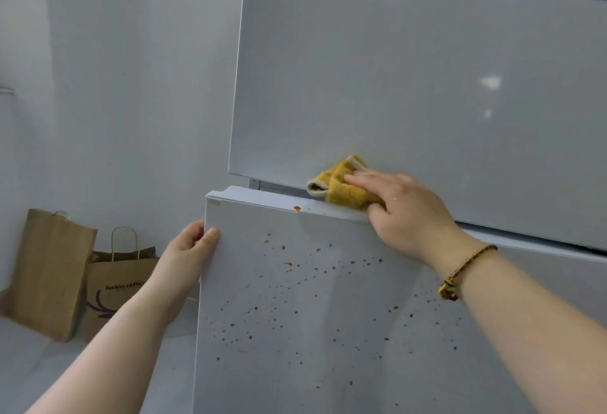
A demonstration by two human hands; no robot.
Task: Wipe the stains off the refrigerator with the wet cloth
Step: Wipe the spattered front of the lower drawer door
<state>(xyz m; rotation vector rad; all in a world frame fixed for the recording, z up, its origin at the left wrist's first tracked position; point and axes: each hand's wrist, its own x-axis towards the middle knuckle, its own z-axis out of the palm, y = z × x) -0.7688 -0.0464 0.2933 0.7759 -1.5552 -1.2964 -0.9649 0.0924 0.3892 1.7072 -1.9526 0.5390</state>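
2 grips | right grip (404, 206) clamps cloth (341, 188) under fingers (361, 180) | left grip (189, 249) clasps door (295, 298) edge

Pretty soft, cool-ish light, a couple of glare spots (491, 82) on the upper fridge door (377, 68), right hand (404, 213) slightly motion-blurred, edges bend a bit.

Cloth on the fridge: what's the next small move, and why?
Probably slide the yellow cloth left along the top edge of the lower door. The right hand holds it pressed there, and an orange spot sits on that edge just left of it. The left hand grips the door's side, bracing it.
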